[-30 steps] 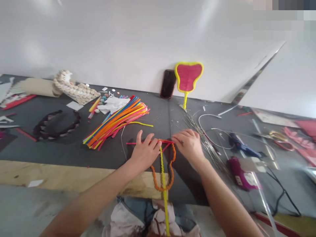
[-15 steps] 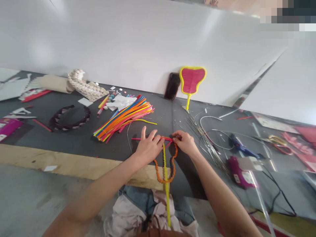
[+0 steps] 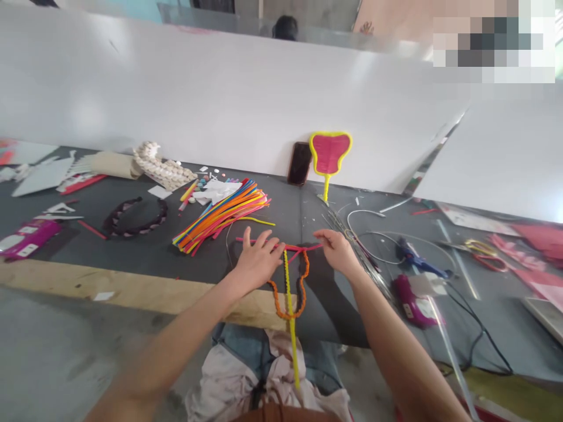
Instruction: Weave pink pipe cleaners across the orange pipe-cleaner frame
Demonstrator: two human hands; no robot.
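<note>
An orange twisted loop [image 3: 303,290] lies at the table's front edge, with a twisted yellow strip [image 3: 288,287] running down its middle. The yellow strip's smooth lower end hangs over my lap. A pink strip [image 3: 297,248] crosses the top of the loop. My left hand [image 3: 259,258] is spread over the upper left of this piece, fingertips resting by the pink strip and covering part of the loop. Between the fingertips of my right hand [image 3: 338,251] is the pink strip's right end, pulled out to the side.
A bundle of coloured strips [image 3: 220,220] lies behind my left hand. Against the white board [image 3: 197,105] lean a phone [image 3: 299,164] and a red, yellow-edged fan shape [image 3: 331,153]. Wires [image 3: 365,252], a blue glue gun [image 3: 420,258], scissors [image 3: 484,252] and a purple box [image 3: 413,302] lie right.
My right hand has moved right, away from the loop's top corner, drawing the pink end out. My left hand stays on the piece. The view has tilted up slightly.
</note>
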